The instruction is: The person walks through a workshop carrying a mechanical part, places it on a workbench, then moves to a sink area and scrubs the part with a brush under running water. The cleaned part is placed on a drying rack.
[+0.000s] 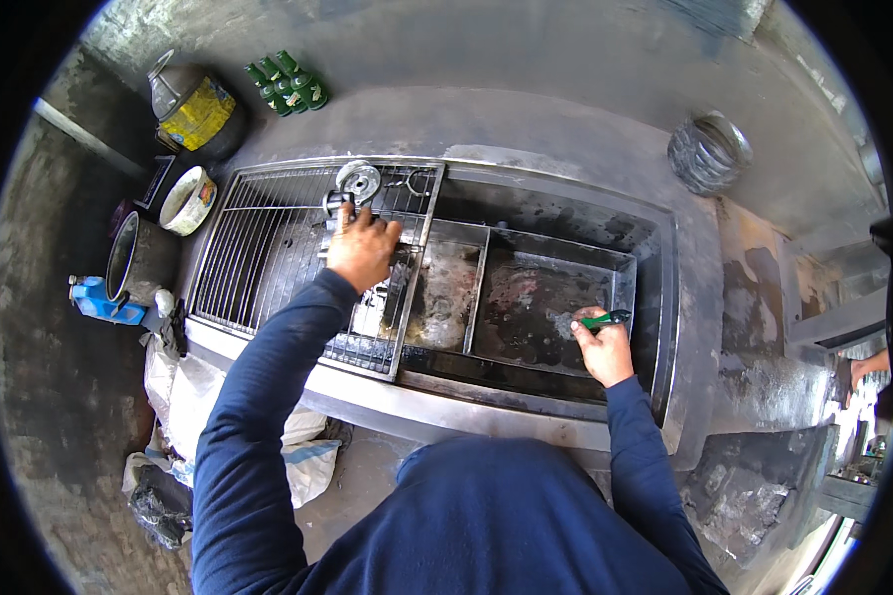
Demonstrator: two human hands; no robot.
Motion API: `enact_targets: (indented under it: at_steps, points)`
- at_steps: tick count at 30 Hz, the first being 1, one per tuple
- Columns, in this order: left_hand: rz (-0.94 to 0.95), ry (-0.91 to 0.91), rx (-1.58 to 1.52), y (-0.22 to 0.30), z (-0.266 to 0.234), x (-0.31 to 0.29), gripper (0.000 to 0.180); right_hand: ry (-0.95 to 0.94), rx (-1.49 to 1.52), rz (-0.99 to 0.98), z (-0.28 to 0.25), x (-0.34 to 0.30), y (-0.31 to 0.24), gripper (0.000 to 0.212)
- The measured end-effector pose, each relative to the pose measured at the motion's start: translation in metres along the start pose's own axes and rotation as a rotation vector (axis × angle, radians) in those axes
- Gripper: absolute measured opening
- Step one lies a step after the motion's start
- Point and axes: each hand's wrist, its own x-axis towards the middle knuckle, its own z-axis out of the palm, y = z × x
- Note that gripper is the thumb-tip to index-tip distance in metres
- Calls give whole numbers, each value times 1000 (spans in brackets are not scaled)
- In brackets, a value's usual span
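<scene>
the left hand (pixel 362 250) lies palm down on a wire grill rack (pixel 268 263), fingers spread loosely and reaching toward twelve o'clock, where the fingertips meet a small dark fitting below a round metal disc (pixel 358 181); whether the fingers pinch that fitting or only rest on it cannot be told. the right hand (pixel 603 347) is closed in a fist round a green-handled tool (pixel 605 319), whose tip points toward nine o'clock just over the floor of a stained steel tray (pixel 535 307). the rack looks stiff and fairly light for its spread, thin bars welded to a frame, so it would likely take a grip best on the frame edge rather than on single bars, which could bend or pinch; the steel looks greasy and may be slippery. the tray looks heavier and rigid, seated down in the steel bench (pixel 486 416), with raised rims to hold it by. outward, at ten o'clock stand a dark pot (pixel 139 260), a white bowl (pixel 188 198) and a can with a yellow label (pixel 193 109); green bottles (pixel 290 84) lie at eleven o'clock, and a coil of wire (pixel 709 151) sits at two o'clock. the floor is rough grey concrete, with white sacks (pixel 297 456) at seven o'clock.
</scene>
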Motion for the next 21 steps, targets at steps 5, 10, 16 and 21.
enact_targets:
  at_steps: [5, 10, 16, 21]
  points:
    - [-219, 397, -294, -45, 13, -47, 67, -18, -17, 16, 4, 1, 5, 12]
    - [-565, 454, -560, -66, 46, -81, 77, -24, -9, -16, 12, 7, 4, 10]
    - [-862, 557, -1048, -70, 72, -95, 76, -14, -66, -16, 16, 17, 3, 10]
    - [-826, 580, -981, -78, 36, -94, 73, 16, -104, -23, 1, 23, 0, 10]
